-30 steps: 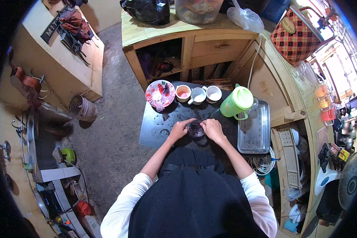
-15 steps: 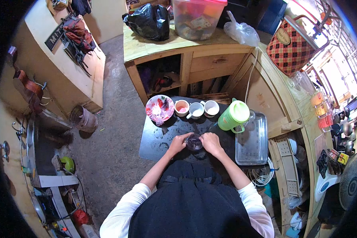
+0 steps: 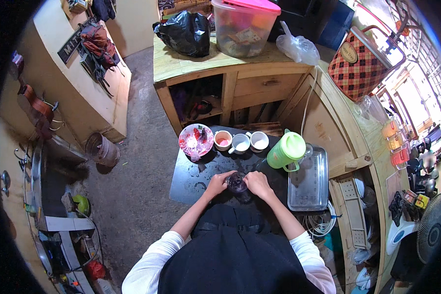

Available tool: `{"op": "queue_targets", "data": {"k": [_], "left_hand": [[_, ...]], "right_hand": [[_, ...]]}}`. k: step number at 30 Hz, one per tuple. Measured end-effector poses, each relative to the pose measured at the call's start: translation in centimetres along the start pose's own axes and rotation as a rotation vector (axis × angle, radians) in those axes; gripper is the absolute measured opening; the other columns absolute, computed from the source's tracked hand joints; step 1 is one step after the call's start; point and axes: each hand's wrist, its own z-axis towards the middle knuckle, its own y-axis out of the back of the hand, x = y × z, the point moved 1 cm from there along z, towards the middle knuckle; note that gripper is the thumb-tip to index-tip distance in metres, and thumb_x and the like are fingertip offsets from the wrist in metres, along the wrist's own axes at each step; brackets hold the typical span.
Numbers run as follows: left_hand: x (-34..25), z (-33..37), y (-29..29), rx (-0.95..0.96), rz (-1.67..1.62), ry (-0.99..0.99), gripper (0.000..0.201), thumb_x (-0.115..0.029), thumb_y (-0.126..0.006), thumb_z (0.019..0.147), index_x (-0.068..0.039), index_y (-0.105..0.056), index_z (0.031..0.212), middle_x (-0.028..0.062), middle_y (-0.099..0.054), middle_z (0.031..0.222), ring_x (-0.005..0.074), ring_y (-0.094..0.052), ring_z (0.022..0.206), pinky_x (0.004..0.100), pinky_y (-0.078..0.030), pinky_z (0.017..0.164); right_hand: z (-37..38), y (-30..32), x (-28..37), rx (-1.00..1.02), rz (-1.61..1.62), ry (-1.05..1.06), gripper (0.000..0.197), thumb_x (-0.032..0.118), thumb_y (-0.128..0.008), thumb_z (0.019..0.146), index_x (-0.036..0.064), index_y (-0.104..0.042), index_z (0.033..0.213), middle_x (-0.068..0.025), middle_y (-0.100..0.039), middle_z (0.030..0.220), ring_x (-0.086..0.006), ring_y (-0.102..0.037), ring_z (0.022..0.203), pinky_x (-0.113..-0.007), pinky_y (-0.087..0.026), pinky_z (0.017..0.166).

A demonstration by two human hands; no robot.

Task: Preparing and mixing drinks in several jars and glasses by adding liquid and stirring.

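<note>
A dark, see-through purplish cup (image 3: 237, 182) is between my hands close to my body, over the near part of a low dark table (image 3: 187, 182). The fingers of my left hand (image 3: 217, 185) are closed on its left side. My right hand (image 3: 258, 184) grips the right side with fingers curled in. What the cup contains is too dark to make out. Just beyond stand three mugs: one with reddish contents (image 3: 223, 140), a white mug (image 3: 240, 143) and another white mug (image 3: 259, 141).
Left of the mugs is a bowl (image 3: 183, 147) with red and pink bits and plastic. A green lidded jug (image 3: 285, 151) stands at the right, beside a clear rectangular tray (image 3: 307, 202). A wooden cabinet (image 3: 267, 84) rises behind. Water drops dot the table.
The whole view has shifted slightly, so things sit a little lower in the picture. Both hands stay on the cup, with only a slight movement.
</note>
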Motion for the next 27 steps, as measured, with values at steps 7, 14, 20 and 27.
{"op": "queue_targets", "data": {"k": [7,14,20,27], "left_hand": [[0.8,-0.1,-0.5,-0.047,-0.002,-0.041,0.057,0.006,-0.05,0.062,-0.013,-0.057,0.116,0.0194,-0.063,0.086,0.0286,-0.062,0.066,0.0348,-0.049,0.066],[0.4,0.0,-0.3,-0.041,-0.021,-0.05,0.058,0.006,-0.05,0.062,-0.013,-0.057,0.116,0.0194,-0.062,0.086,0.0286,-0.062,0.067,0.0345,-0.049,0.066],[0.8,0.0,-0.4,-0.044,-0.006,-0.041,0.058,0.006,-0.049,0.062,-0.012,-0.057,0.116,0.0207,-0.062,0.086,0.0293,-0.062,0.067,0.0347,-0.049,0.066],[-0.2,0.1,-0.1,-0.03,-0.023,-0.048,0.056,0.006,-0.048,0.064,-0.011,-0.057,0.116,0.0203,-0.062,0.092,0.0307,-0.063,0.075,0.0351,-0.049,0.069]], "right_hand": [[0.4,-0.5,-0.3,0.007,0.033,0.017,0.021,0.024,-0.059,0.079,0.0047,-0.068,0.078,-0.0185,-0.063,0.075,-0.0337,-0.062,0.072,-0.043,-0.049,0.068],[0.2,-1.1,0.1,-0.059,-0.014,-0.022,0.021,0.023,-0.058,0.08,0.0051,-0.069,0.078,-0.0179,-0.063,0.073,-0.0337,-0.062,0.071,-0.044,-0.049,0.067],[0.3,-0.8,0.0,-0.09,0.046,-0.017,0.02,0.023,-0.058,0.08,0.0066,-0.069,0.081,-0.019,-0.063,0.074,-0.034,-0.062,0.073,-0.044,-0.049,0.069],[0.2,-0.7,-0.4,-0.106,0.027,-0.018,0.02,0.022,-0.059,0.08,0.0041,-0.068,0.076,-0.0201,-0.063,0.073,-0.0343,-0.063,0.072,-0.043,-0.05,0.067]]}}
